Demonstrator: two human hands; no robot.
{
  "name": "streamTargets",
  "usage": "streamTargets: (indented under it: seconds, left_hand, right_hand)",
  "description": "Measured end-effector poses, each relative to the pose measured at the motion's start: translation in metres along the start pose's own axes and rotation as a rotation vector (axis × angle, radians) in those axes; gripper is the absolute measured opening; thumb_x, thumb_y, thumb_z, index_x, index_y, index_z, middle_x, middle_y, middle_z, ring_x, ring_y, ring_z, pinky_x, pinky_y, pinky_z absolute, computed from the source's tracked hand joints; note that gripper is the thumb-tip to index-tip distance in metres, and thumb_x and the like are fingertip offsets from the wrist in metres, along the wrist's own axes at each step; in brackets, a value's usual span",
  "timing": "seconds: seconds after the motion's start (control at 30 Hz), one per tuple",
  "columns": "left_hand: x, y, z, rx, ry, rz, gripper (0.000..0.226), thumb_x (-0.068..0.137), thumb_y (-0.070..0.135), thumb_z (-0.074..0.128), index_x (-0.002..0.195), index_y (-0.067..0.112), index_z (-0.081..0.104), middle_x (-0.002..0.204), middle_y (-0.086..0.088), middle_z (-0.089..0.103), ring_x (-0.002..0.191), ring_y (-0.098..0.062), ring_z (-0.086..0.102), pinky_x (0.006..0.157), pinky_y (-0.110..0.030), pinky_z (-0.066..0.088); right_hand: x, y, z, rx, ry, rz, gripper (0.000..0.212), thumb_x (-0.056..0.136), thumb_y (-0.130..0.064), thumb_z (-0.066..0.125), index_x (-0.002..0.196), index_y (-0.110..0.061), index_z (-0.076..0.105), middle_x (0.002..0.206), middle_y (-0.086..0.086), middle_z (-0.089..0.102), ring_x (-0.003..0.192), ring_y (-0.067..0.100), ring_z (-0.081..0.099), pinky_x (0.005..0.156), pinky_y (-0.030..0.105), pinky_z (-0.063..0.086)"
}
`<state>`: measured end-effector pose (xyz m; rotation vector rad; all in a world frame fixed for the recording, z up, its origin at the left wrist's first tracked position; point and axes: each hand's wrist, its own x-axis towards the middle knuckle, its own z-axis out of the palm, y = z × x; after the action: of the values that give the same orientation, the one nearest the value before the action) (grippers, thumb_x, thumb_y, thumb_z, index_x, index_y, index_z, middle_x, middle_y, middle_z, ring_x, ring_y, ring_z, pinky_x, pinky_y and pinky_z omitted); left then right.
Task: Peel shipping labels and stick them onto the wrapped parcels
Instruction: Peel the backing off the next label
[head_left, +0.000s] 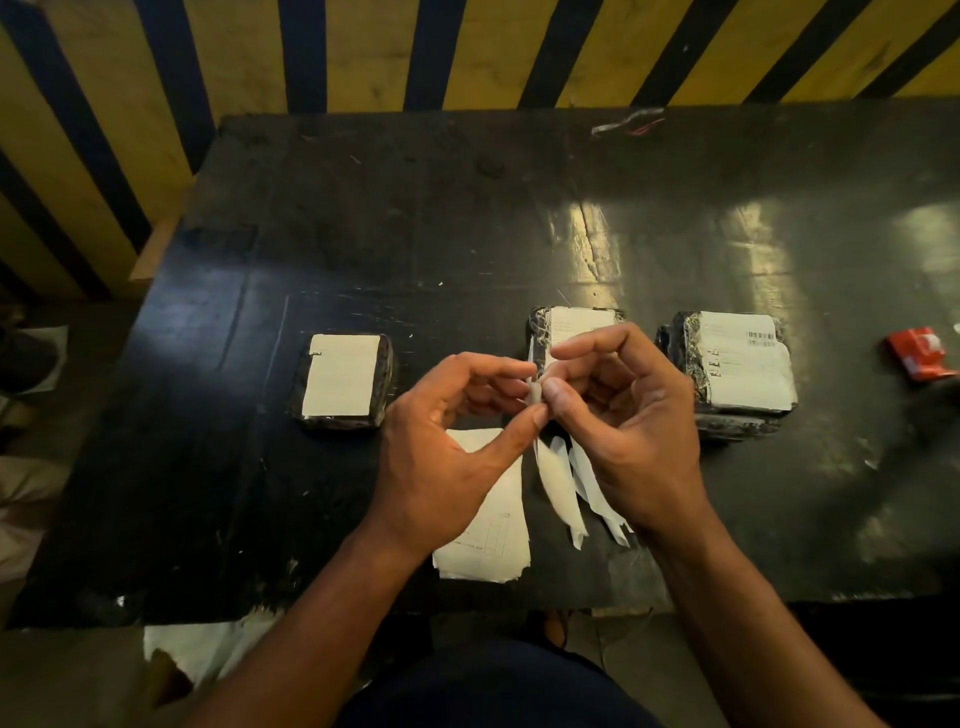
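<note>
both hands (540, 410) pinch one label (558, 478) at its top, fingers narrow; long axis hangs toward worktop (363, 218) near edge, middle parcel (576, 319) just beyond.

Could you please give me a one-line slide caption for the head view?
Both hands, left and right, peel a label above three parcels.

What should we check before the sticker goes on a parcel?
1. Both hands on the label: ok; left hand and right hand pinch the label.
2. Backing fully peeled: cannot tell; white strips hang below.
3. Parcel needing a label: cannot tell; left parcel, middle parcel and right parcel all show white paper.
4. Spare labels nearby: ok; a stack lies on the table.
</note>
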<state>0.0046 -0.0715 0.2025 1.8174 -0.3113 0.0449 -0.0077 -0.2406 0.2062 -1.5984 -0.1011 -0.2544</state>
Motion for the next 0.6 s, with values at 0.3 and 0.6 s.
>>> streamTargets:
  seconds: [0.3, 0.6]
  left_hand:
    - [0.002, -0.002, 0.000, -0.042, 0.049, -0.040, 0.024, 0.090, 0.020, 0.076, 0.113, 0.023, 0.071, 0.104, 0.013, 0.075, 0.096, -0.005, 0.075, 0.078, -0.016, 0.059]
    - [0.004, -0.013, -0.003, -0.046, 0.143, -0.083, 0.018, 0.094, 0.023, 0.070, 0.112, 0.023, 0.074, 0.110, 0.008, 0.077, 0.101, -0.008, 0.075, 0.080, -0.026, 0.063]
  right_hand:
    - [0.001, 0.009, 0.004, -0.028, 0.024, 0.018, 0.020, 0.089, 0.007, 0.073, 0.097, -0.009, 0.064, 0.090, 0.006, 0.070, 0.081, 0.025, 0.069, 0.077, 0.036, 0.060]
    - [0.002, 0.020, 0.011, -0.169, 0.117, -0.018, 0.020, 0.090, -0.002, 0.059, 0.092, -0.014, 0.074, 0.092, 0.001, 0.067, 0.087, 0.019, 0.067, 0.075, 0.033, 0.060]
